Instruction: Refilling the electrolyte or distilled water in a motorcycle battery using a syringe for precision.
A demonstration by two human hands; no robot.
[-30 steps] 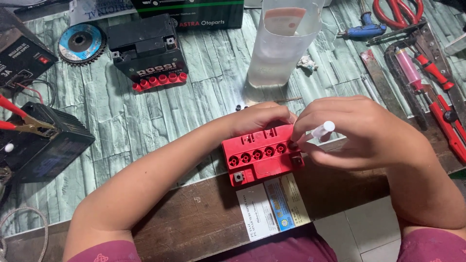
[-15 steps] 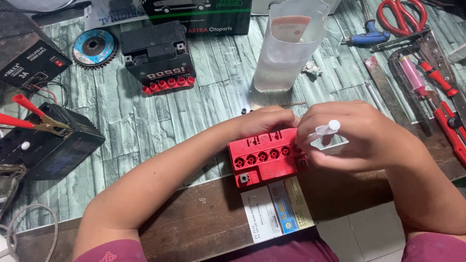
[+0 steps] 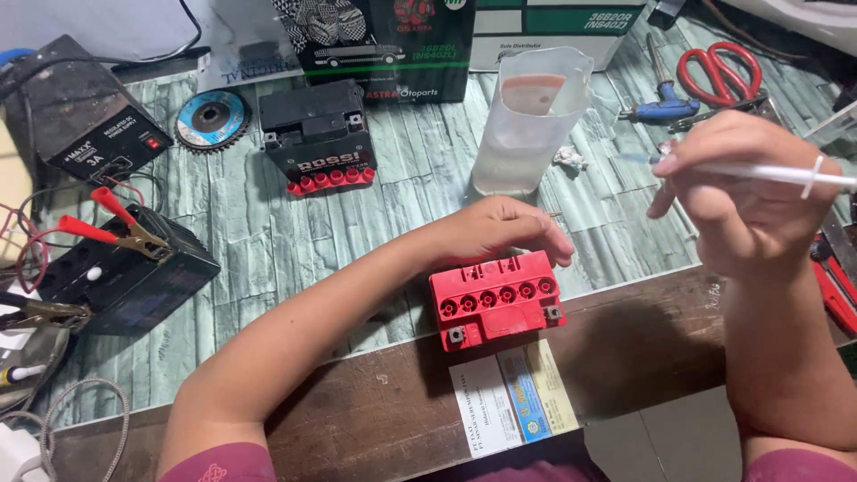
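The left hand (image 3: 500,234) rests curled on the far edge of the small red battery (image 3: 496,301), likely to keep it from sliding. The battery sits near the front edge of the desk (image 3: 268,241), with its row of round holes facing up. The right hand (image 3: 745,192) is up at two o'clock from the battery, pinching a thin clear syringe (image 3: 759,171) held sideways in the air. At twelve o'clock stands a clear jug (image 3: 528,120) of liquid, close enough to reach. A black battery (image 3: 320,138) sits at eleven o'clock. Red scissors (image 3: 721,73) lie far back. The desk has a grey-green wood pattern, with a brown wood strip in front.
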